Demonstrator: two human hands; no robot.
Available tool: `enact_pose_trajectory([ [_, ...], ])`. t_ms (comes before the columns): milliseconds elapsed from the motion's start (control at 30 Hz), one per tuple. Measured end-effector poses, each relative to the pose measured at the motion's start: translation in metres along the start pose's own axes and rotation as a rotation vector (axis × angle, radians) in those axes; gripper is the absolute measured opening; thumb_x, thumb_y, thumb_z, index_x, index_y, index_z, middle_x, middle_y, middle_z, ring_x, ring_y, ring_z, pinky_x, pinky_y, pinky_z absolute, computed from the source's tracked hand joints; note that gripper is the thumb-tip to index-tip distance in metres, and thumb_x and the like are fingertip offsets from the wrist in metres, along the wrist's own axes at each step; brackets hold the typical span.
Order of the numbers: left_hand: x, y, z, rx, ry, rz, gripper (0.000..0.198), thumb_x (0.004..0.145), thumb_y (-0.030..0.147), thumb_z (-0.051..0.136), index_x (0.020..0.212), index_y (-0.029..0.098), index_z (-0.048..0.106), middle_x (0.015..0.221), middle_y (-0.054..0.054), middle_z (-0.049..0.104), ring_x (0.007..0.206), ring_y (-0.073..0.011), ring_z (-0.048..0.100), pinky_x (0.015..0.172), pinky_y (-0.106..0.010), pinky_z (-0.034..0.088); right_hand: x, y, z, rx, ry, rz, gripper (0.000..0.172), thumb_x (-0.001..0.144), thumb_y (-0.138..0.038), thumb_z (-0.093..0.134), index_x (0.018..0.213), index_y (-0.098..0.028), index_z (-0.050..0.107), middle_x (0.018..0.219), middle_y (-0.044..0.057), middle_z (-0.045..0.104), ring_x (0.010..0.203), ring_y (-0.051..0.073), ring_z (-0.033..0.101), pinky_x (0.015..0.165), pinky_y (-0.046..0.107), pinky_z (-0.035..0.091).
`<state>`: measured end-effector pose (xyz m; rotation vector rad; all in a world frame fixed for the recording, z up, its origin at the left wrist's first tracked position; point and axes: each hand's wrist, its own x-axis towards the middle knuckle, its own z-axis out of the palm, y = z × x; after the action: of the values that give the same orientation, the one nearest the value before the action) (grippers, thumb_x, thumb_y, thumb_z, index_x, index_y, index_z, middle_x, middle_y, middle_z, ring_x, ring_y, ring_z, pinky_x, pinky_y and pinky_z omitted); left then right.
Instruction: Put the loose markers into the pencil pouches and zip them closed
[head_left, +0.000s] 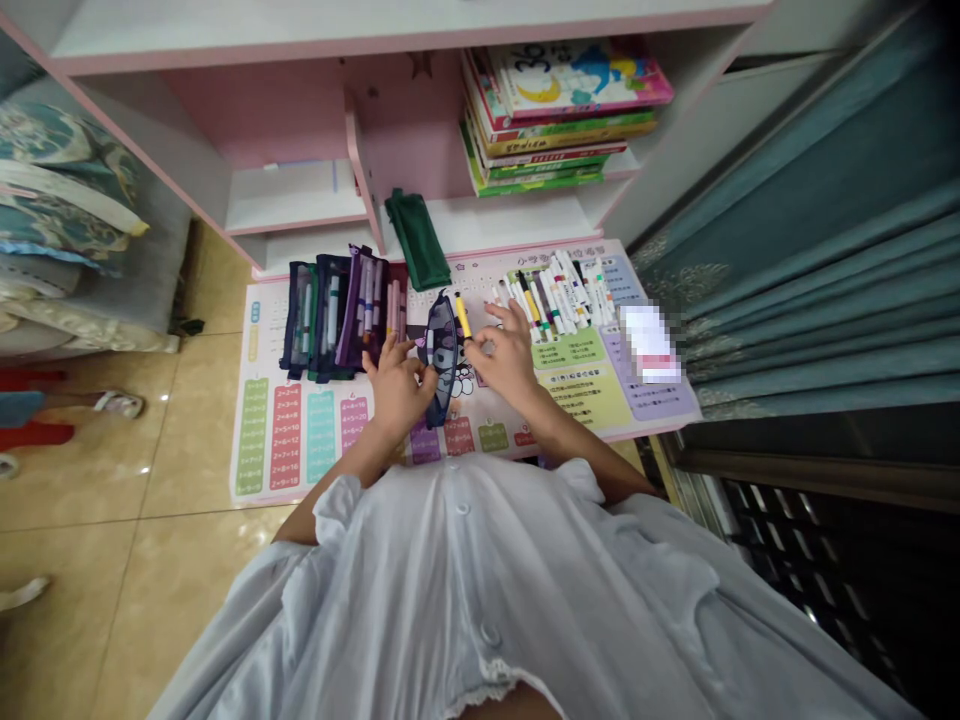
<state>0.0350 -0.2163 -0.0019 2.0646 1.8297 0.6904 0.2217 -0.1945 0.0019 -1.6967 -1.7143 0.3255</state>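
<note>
Two hands fill the middle of my feed, working over a printed mat (285, 470). The left hand (397, 392) is closed around a dark mesh pouch (441, 350), with its fingers (411, 372) curled against the near edge, and the pouch stands tilted up off the mat. The right hand (511, 352) has its thumb and forefinger drawn nearly together, seemingly pinching a yellow marker (463, 316) by its lower end, though I can't tell from here how firm that pinch is. The marker stands just beside the pouch, at about 2 o'clock from the left hand, and outside it. Loose markers (559, 300) lie in a heap at 1 o'clock from the right hand. At 11 o'clock from the left hand, filled pouches (334, 315) lie side by side, and a green pouch (418, 240) rests at 12 o'clock against the shelf (296, 195).
</note>
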Motion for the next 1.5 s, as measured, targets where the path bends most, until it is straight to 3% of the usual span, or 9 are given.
enact_pose_trajectory([
  [267, -0.002, 0.001, -0.001, 0.002, 0.007, -0.006, 0.017, 0.085, 0.025, 0.06, 0.07, 0.021, 0.067, 0.133, -0.01, 0.069, 0.146, -0.0351, 0.043, 0.121, -0.071, 0.018, -0.015, -0.021, 0.023, -0.032, -0.168, -0.027, 0.015, 0.079, -0.029, 0.07, 0.066, -0.021, 0.074, 0.137, 0.012, 0.062, 0.145, 0.037, 0.04, 0.121, 0.06, 0.029],
  [600, -0.001, -0.002, 0.001, 0.008, -0.001, 0.002, 0.017, 0.085, 0.027, 0.06, 0.071, 0.021, 0.067, 0.133, -0.011, 0.069, 0.146, -0.0353, 0.044, 0.121, -0.072, 0.017, -0.009, -0.028, 0.027, -0.141, -0.38, 0.033, 0.02, 0.083, -0.042, 0.075, 0.084, -0.022, 0.081, 0.141, 0.013, 0.059, 0.15, 0.042, 0.027, 0.115, 0.065, 0.033],
  [767, -0.001, -0.001, 0.0, 0.006, 0.004, -0.011, 0.017, 0.085, 0.026, 0.06, 0.071, 0.021, 0.067, 0.133, -0.01, 0.069, 0.147, -0.0349, 0.043, 0.12, -0.072, 0.019, -0.004, -0.016, 0.025, -0.079, -0.22, 0.007, 0.017, 0.085, -0.037, 0.071, 0.088, -0.022, 0.078, 0.143, 0.011, 0.057, 0.149, 0.037, 0.032, 0.12, 0.057, 0.031],
  [933, 0.0, 0.001, -0.001, -0.011, -0.006, -0.028, 0.017, 0.085, 0.025, 0.06, 0.069, 0.022, 0.066, 0.133, -0.01, 0.069, 0.146, -0.0363, 0.043, 0.12, -0.073, 0.019, 0.019, 0.017, 0.013, -0.156, -0.034, 0.094, 0.019, 0.087, -0.037, 0.067, 0.09, -0.02, 0.077, 0.143, 0.012, 0.057, 0.149, 0.038, 0.029, 0.121, 0.06, 0.026],
  [1200, -0.001, 0.0, -0.001, -0.009, -0.003, -0.02, 0.018, 0.085, 0.025, 0.059, 0.069, 0.021, 0.065, 0.132, -0.01, 0.069, 0.146, -0.0363, 0.043, 0.12, -0.074, 0.019, 0.033, 0.059, 0.01, -0.427, -0.07, 0.238, 0.025, 0.086, -0.033, 0.068, 0.099, -0.013, 0.075, 0.156, 0.02, 0.042, 0.152, 0.044, 0.016, 0.118, 0.069, 0.02],
  [1500, -0.001, 0.0, -0.002, -0.006, -0.009, -0.033, 0.017, 0.085, 0.025, 0.059, 0.069, 0.022, 0.065, 0.134, -0.01, 0.068, 0.147, -0.0346, 0.043, 0.121, -0.072, 0.018, 0.029, 0.059, 0.014, -0.341, -0.076, 0.201, 0.021, 0.081, -0.027, 0.063, 0.084, -0.012, 0.076, 0.149, 0.021, 0.051, 0.151, 0.046, 0.022, 0.115, 0.074, 0.021],
])
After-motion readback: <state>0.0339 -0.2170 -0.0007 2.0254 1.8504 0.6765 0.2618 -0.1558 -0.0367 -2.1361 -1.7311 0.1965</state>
